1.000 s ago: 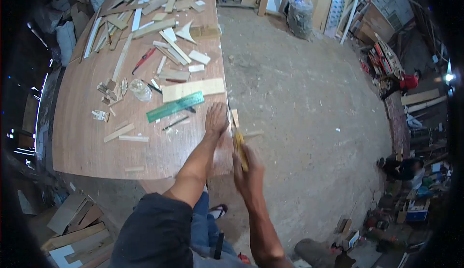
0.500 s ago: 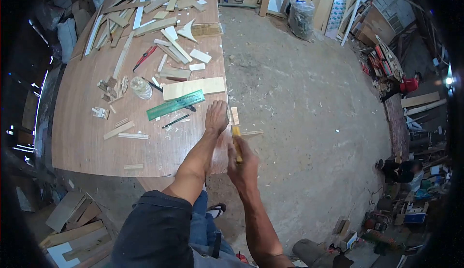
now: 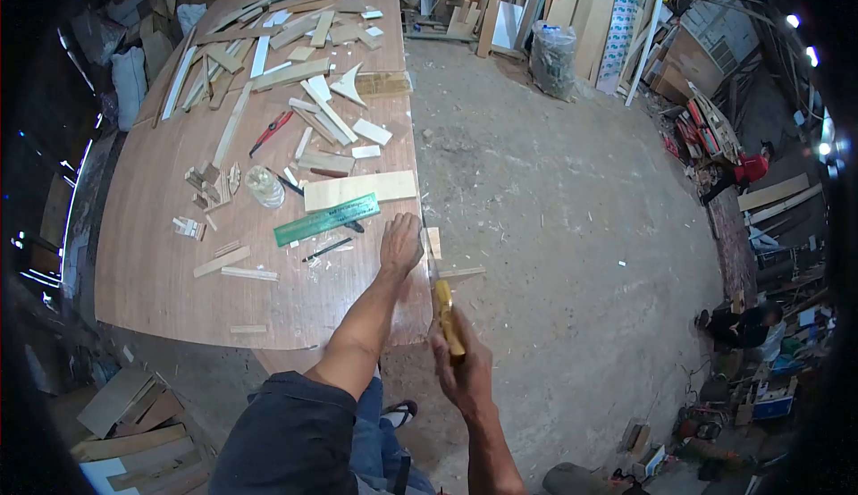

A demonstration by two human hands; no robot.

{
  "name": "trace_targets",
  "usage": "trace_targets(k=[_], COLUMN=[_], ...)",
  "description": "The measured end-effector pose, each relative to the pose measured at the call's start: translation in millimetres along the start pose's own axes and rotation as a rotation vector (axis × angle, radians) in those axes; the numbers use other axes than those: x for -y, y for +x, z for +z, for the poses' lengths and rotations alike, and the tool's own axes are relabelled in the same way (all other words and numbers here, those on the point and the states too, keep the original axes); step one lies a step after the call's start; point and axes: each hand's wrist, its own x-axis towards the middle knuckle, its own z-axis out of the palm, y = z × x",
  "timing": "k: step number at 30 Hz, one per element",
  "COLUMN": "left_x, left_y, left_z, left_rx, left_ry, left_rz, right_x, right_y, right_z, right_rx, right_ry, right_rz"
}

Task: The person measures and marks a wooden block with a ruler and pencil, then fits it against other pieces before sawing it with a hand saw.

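Observation:
My left hand (image 3: 401, 245) presses down at the table's right edge, fingers curled, beside a small light wood piece (image 3: 433, 243) that sticks out past the edge. What lies under its fingers is hidden. My right hand (image 3: 464, 363) is wrapped round the yellow handle (image 3: 450, 316) of a saw, off the table's edge. The thin blade (image 3: 430, 261) runs forward from the handle, close by my left fingers. Near my left hand lie a green strip (image 3: 327, 219), a pale board (image 3: 393, 186) and a dark pencil-like tool (image 3: 327, 249).
The brown table (image 3: 152, 272) bears a glass jar (image 3: 264, 187), a red tool (image 3: 271, 132) and many wood offcuts. A filled plastic bag (image 3: 553, 59) stands by leaning boards. A person in dark clothes (image 3: 746, 325) and one in red (image 3: 749, 168) are at the right.
My right hand and the yellow handle have moved back toward my body and slightly right. My left hand stays at the table's edge. The camera view has shifted slightly.

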Motion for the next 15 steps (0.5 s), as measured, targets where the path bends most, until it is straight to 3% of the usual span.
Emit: trace_targets(k=[3, 6, 8, 11, 13, 15], left_x=[4, 2, 3, 4, 5, 5], left_y=[5, 1, 1, -1, 2, 2], left_z=[2, -3, 1, 3, 2, 1], left_rx=[0.013, 0.018, 0.026, 0.016, 0.011, 0.004], left_ry=[0.026, -0.014, -0.01, 0.003, -0.029, -0.03], left_rz=[-0.002, 0.016, 0.013, 0.003, 0.018, 0.024], right_x=[7, -8, 9, 19, 10, 4], right_y=[34, 55, 34, 11, 42, 63], right_z=[10, 29, 23, 19, 28, 32], right_rx=[-0.066, 0.011, -0.08, -0.156, -0.175, 0.025], right_ry=[-0.104, -0.041, -0.132, -0.104, -0.174, -0.051], right_rz=[-0.047, 0.083, -0.025, -0.01, -0.104, 0.23])
